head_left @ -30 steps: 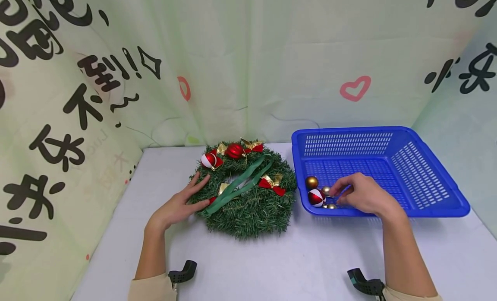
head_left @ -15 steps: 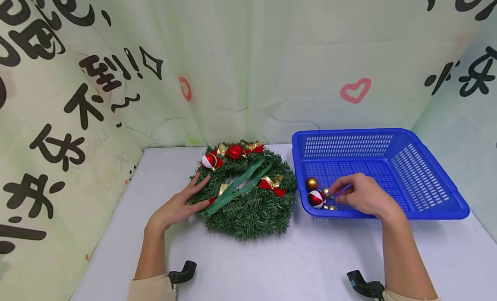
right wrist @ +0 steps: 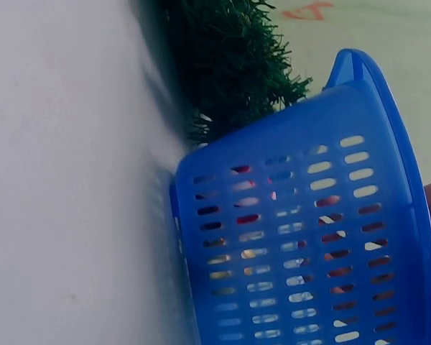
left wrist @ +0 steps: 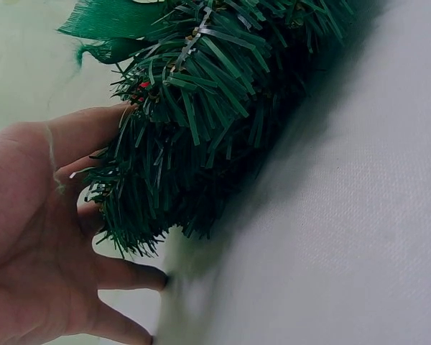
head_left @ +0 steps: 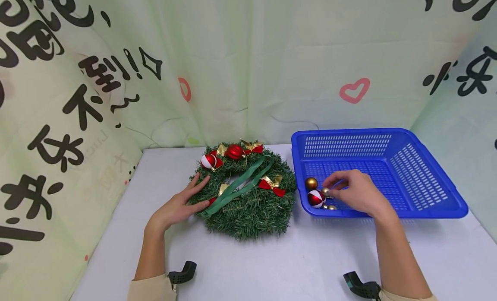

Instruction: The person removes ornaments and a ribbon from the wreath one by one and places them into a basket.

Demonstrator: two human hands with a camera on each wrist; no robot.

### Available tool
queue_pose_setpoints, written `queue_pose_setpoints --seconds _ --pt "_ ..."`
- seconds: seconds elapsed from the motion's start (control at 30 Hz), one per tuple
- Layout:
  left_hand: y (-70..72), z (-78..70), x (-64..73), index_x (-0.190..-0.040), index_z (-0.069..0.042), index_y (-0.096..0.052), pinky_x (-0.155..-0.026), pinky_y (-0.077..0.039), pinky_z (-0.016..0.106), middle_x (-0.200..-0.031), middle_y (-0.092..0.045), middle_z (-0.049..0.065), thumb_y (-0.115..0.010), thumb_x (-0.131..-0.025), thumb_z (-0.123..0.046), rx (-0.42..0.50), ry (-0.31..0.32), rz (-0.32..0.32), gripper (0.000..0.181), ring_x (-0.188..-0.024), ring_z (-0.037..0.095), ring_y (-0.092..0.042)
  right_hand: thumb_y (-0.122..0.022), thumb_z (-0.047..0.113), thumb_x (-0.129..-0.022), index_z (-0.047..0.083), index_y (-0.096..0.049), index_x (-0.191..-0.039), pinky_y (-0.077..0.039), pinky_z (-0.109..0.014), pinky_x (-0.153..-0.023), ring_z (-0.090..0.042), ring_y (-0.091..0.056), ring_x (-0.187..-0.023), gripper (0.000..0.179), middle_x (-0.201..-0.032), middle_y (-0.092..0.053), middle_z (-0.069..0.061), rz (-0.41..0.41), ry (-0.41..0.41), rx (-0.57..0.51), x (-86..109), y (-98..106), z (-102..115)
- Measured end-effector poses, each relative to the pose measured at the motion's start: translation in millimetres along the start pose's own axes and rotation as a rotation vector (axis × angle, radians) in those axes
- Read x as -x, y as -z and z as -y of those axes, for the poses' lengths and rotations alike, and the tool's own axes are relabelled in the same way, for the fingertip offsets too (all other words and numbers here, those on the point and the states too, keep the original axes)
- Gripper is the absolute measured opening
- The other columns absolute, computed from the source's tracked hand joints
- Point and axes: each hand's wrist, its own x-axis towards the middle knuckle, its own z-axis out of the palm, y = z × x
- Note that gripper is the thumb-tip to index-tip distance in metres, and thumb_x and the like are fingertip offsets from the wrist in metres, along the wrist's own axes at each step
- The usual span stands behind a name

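A green Christmas wreath [head_left: 252,219] lies on the table, trimmed with red and gold bows, a red bauble [head_left: 234,151], a red-and-white bauble [head_left: 209,160] and a loose green ribbon [head_left: 233,193]. My left hand [head_left: 176,210] rests on its left edge with fingers spread; the left wrist view shows the thumb against the needles. My right hand [head_left: 359,191] reaches into the blue basket [head_left: 435,208] and pinches a small gold bauble [head_left: 325,191] between curled finger and thumb. Beside it lie a bronze bauble [head_left: 311,183], a red-and-white striped bauble [head_left: 316,198] and smaller gold pieces [head_left: 331,207].
The basket stands to the right of the wreath, close to its edge. Its slotted wall [right wrist: 287,237] fills much of the right wrist view and hides most of the right hand. A printed curtain [head_left: 287,68] hangs behind the white table [head_left: 272,266].
My right hand has shifted slightly left, its fingertips now closing over the small gold bauble. The left hand and the wreath stay in place.
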Motion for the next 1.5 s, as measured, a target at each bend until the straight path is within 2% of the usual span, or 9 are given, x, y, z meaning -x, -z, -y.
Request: queue_pose_setpoints --seconds 0.3,0.53,0.63,0.77,0.87,1.07,1.17,1.3,1.5 --pt "0.3 -1.4 0.7 -0.167 -0.038 -0.019 -0.119 -0.021 0.074 -0.176 0.005 -0.006 -0.063 -0.103 -0.047 0.001 0.012 0.004 0.078 -0.16 0.045 -0.007 -0.072 0.012 -0.097 0.009 -0.077 -0.113 -0.053 -0.036 -0.079 -0.03 -0.071 -0.101 0.017 -0.106 -0.077 -0.009 -0.064 0.049 -0.016 -1.4 -5.4 8.9" --pt "-0.2 -2.1 -0.8 -0.167 -0.038 -0.018 -0.12 -0.02 0.073 -0.176 0.006 -0.006 -0.063 -0.103 -0.047 -0.003 0.006 0.006 0.078 -0.16 0.044 -0.007 -0.072 0.012 -0.098 0.009 -0.076 -0.118 -0.058 -0.036 -0.08 -0.036 -0.072 -0.108 0.02 -0.116 -0.076 -0.014 -0.146 0.086 -0.093 -1.3 -12.0 16.8" --pt "-0.3 -2.5 -1.4 -0.167 -0.038 -0.018 -0.12 -0.021 0.073 -0.177 0.005 -0.006 -0.063 -0.103 -0.047 -0.007 0.002 0.006 0.079 -0.16 0.044 -0.008 -0.072 0.013 -0.099 0.011 -0.076 -0.117 -0.059 -0.026 -0.082 -0.035 -0.072 -0.109 0.019 -0.119 -0.075 -0.015 -0.199 0.097 -0.134 -0.8 -14.4 22.1" --pt "-0.1 -2.5 -1.7 -0.167 -0.037 -0.018 -0.12 -0.02 0.073 -0.177 0.005 -0.006 -0.064 -0.103 -0.047 -0.012 0.002 0.005 0.08 -0.16 0.044 -0.008 -0.072 0.015 -0.099 0.011 -0.076 -0.116 -0.051 -0.009 -0.084 -0.029 -0.071 -0.109 0.017 -0.117 -0.075 -0.011 -0.245 0.127 -0.192 -1.1 -17.4 30.7" --pt "0.2 -2.2 -1.6 -0.167 -0.036 -0.017 -0.121 -0.02 0.072 -0.177 0.005 -0.006 -0.064 -0.103 -0.047 -0.012 0.004 0.003 0.081 -0.16 0.044 -0.008 -0.072 0.016 -0.1 0.011 -0.076 -0.116 -0.05 -0.007 -0.085 -0.025 -0.07 -0.109 0.017 -0.117 -0.076 -0.009 -0.254 0.149 -0.232 -3.5 -18.8 37.5" --pt "1.5 -2.3 -0.2 -0.168 -0.036 -0.016 -0.12 -0.02 0.073 -0.177 0.005 -0.004 -0.063 -0.103 -0.045 -0.018 0.009 0.002 0.08 -0.16 0.044 -0.008 -0.072 0.014 -0.099 0.009 -0.075 -0.118 -0.056 -0.015 -0.088 -0.021 -0.07 -0.108 0.019 -0.119 -0.075 -0.01 -0.221 0.192 -0.269 -15.7 -21.8 56.3" --pt "2.4 -3.0 0.5 -0.168 -0.036 -0.016 -0.12 -0.02 0.074 -0.177 0.005 -0.004 -0.063 -0.104 -0.044 -0.019 0.012 0.002 0.08 -0.16 0.045 -0.008 -0.072 0.012 -0.099 0.011 -0.075 -0.118 -0.059 -0.029 -0.094 -0.023 -0.071 -0.11 0.019 -0.12 -0.075 -0.009 -0.186 0.223 -0.29 -22.8 -24.1 69.1" --pt "2.8 -3.0 0.5 -0.168 -0.036 -0.017 -0.12 -0.019 0.074 -0.177 0.005 -0.005 -0.063 -0.104 -0.045 -0.012 0.012 0.001 0.08 -0.16 0.045 -0.008 -0.071 0.01 -0.098 0.013 -0.074 -0.12 -0.058 -0.044 -0.098 -0.024 -0.071 -0.112 0.022 -0.122 -0.073 -0.007 -0.123 0.246 -0.332 -33.9 -29.5 88.3" --pt "-0.9 0.1 1.3 -0.167 -0.037 -0.016 -0.12 -0.019 0.073 -0.176 0.006 -0.006 -0.063 -0.103 -0.047 -0.001 0.017 0.012 0.08 -0.16 0.044 -0.007 -0.071 0.009 -0.097 0.014 -0.071 -0.128 -0.058 -0.047 -0.098 -0.027 -0.069 -0.118 0.031 -0.13 -0.071 -0.008 -0.032 0.273 -0.393 -52.9 -44.1 114.0"
